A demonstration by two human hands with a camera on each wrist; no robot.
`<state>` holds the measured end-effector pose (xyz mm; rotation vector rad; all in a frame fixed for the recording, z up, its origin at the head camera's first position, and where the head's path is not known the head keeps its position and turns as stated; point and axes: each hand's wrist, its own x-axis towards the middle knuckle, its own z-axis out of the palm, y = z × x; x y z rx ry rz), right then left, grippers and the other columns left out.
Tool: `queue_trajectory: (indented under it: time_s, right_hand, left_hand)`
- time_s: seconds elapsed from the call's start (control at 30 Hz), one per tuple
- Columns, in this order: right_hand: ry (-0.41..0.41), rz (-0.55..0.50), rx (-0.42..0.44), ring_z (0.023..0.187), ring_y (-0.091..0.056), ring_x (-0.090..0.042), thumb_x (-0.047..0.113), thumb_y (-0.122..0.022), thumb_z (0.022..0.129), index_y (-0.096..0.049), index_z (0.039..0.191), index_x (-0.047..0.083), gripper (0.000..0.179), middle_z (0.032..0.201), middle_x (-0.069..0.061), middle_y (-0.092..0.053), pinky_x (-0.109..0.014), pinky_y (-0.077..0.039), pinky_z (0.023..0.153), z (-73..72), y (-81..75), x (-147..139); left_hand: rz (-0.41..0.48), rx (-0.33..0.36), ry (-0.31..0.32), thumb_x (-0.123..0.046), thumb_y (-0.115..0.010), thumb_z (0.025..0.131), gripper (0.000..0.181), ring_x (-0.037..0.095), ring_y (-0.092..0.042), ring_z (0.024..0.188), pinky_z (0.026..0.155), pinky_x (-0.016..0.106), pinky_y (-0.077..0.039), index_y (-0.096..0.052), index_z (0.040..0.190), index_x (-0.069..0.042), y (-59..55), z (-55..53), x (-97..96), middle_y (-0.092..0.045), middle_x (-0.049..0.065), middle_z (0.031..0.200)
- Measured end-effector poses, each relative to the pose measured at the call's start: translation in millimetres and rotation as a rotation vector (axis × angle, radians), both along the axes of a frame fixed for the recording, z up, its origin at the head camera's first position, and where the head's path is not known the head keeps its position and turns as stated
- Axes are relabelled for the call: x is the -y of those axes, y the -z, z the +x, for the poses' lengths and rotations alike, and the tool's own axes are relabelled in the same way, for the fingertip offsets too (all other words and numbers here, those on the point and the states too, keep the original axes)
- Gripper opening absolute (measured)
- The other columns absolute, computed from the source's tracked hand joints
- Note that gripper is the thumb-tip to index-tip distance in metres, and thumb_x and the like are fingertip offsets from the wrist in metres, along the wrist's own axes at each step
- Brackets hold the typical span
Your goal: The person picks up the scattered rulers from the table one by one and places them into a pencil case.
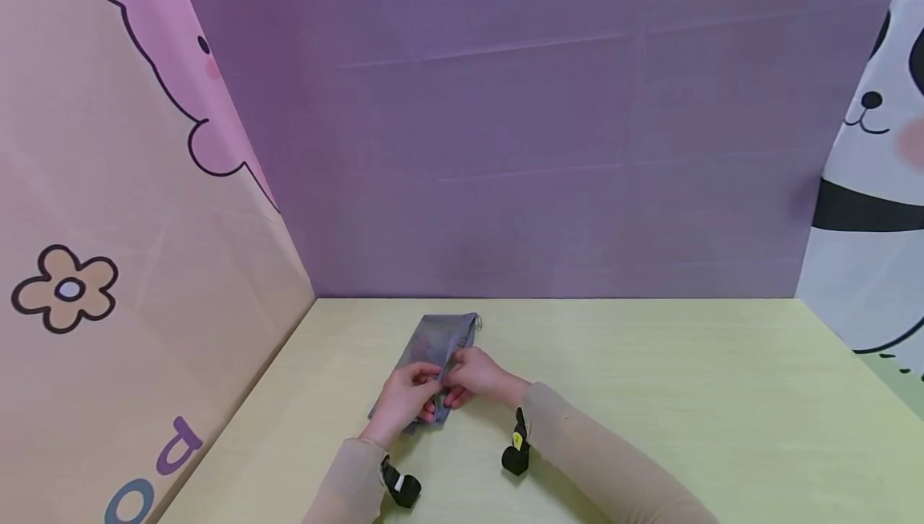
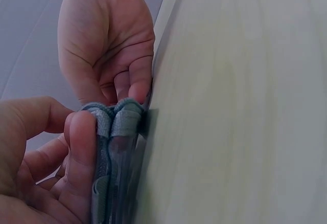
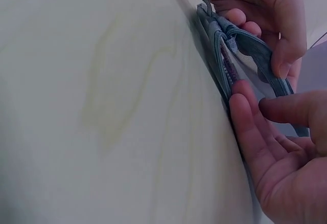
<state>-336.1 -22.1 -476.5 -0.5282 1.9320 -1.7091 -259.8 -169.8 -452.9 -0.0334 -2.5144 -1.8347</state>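
Observation:
A grey mesh zip pouch [image 1: 431, 339] lies on the table under both hands, its zipped edge facing right. My left hand [image 1: 401, 401] pinches this edge near the close end, thumb on top; in the left wrist view its fingers hold beside the folded fabric tabs [image 2: 118, 119]. My right hand [image 1: 476, 375] grips the same edge from the right. In the right wrist view the pouch mouth [image 3: 240, 55] gapes, and the right fingertips [image 3: 241, 95] are at it, beside a slim dark purplish thing [image 3: 229, 66] inside, whose kind is unclear.
The pale wooden table [image 1: 650, 396] stretches to the right of the hands. A purple cloth wall [image 1: 549, 147] stands behind it, with printed panels at the left [image 1: 144, 267] and right [image 1: 859, 267]. Small black cameras [image 1: 516, 460] hang at both wrists.

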Motion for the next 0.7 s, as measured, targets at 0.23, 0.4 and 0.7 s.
queue_trajectory:
  time_s: [0.23, 0.4, 0.7]
  right_hand:
    - [-0.031, -0.003, -0.01, 0.053, -0.063, -0.017, -0.004, -0.052, 0.09, -0.058, 0.1, -0.01, 0.012, 0.077, -0.016, -0.065, -0.034, -0.058, 0.055, 2.5, -2.2, -5]
    - [-0.053, -0.004, -0.008, 0.056, -0.064, -0.017, -0.002, -0.051, 0.091, -0.059, 0.105, -0.011, 0.019, 0.08, -0.016, -0.067, -0.033, -0.058, 0.056, 3.2, -5.0, -11]
    - [-0.047, 0.058, -0.043, 0.06, -0.064, -0.017, 0.009, -0.054, 0.096, -0.05, 0.133, -0.006, 0.04, 0.093, -0.014, -0.068, -0.036, -0.059, 0.061, -5.1, -14.0, -40]
  left_hand:
    - [0.009, -0.049, 0.052, 0.0, -0.057, 0.088, 0.027, 0.011, -0.053, 0.051, 0.046, 0.027, -0.053, -0.058, 0.112, 0.014, 0.1, -0.3, 0.1, -0.057, 0.008, 0.079]
    - [-0.009, -0.045, 0.043, 0.0, -0.056, 0.088, 0.028, 0.012, -0.053, 0.051, 0.046, 0.028, -0.053, -0.059, 0.112, 0.014, 2.9, -3.7, -0.1, -0.057, 0.009, 0.08]
    - [-0.069, 0.012, -0.061, 0.001, -0.059, 0.087, 0.026, 0.014, -0.054, 0.051, 0.047, 0.03, -0.054, -0.064, 0.113, 0.006, 2.3, -3.1, 8.5, -0.058, 0.009, 0.077]
